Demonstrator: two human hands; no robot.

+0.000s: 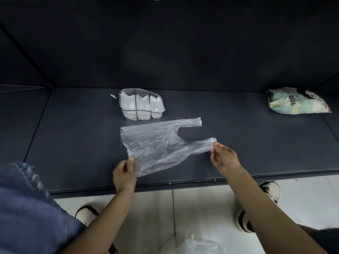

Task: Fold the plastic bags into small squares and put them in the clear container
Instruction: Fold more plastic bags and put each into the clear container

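Observation:
A clear plastic bag [156, 142] lies spread on the dark table [73, 129], its two handles pointing right. My left hand [124, 173] pinches the bag's near bottom corner. My right hand [222, 157] pinches the tip of the near handle and holds it slightly off the surface. The far handle [192, 121] lies flat. Behind the bag stands the clear container [141, 104], divided into compartments that hold folded white bags.
A printed, stuffed bag [297, 101] lies at the table's far right. A small white scrap [113, 96] sits left of the container. Blue denim cloth [27, 208] hangs at the lower left. More clear plastic [201, 244] lies on the tiled floor between my shoes.

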